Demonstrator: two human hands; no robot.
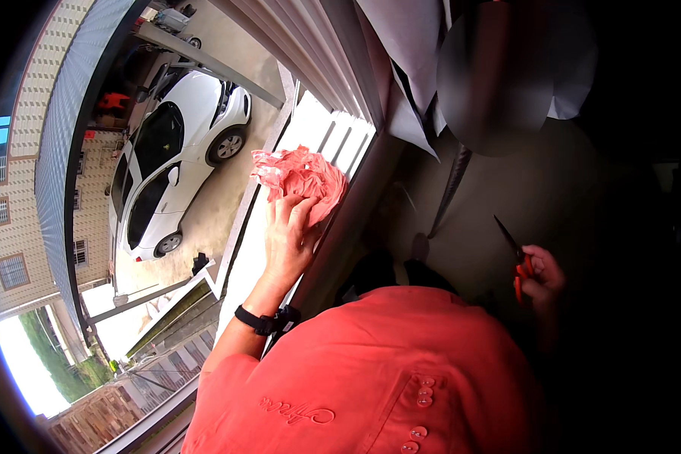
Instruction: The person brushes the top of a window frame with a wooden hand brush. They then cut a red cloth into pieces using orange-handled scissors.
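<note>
My left hand [289,231] is closed on a crumpled red cloth [299,178] with some pale patches, at the bright window sill [242,280]. A black strap with a small dark device circles my left wrist. Over on the right, in shadow, my right hand [545,276] grips a pair of scissors [520,268] by its red-orange handles. Their dark blades point up and to the left, away from me, and appear closed together.
Ribbed window frame and slats [348,140] run along the sill. White sheets [408,53] hang at the top, near a blurred dark round shape. A dark twisted rod [452,189] slants to the floor. Outside, a white car [181,144] is parked below, beside a tiled building [15,227].
</note>
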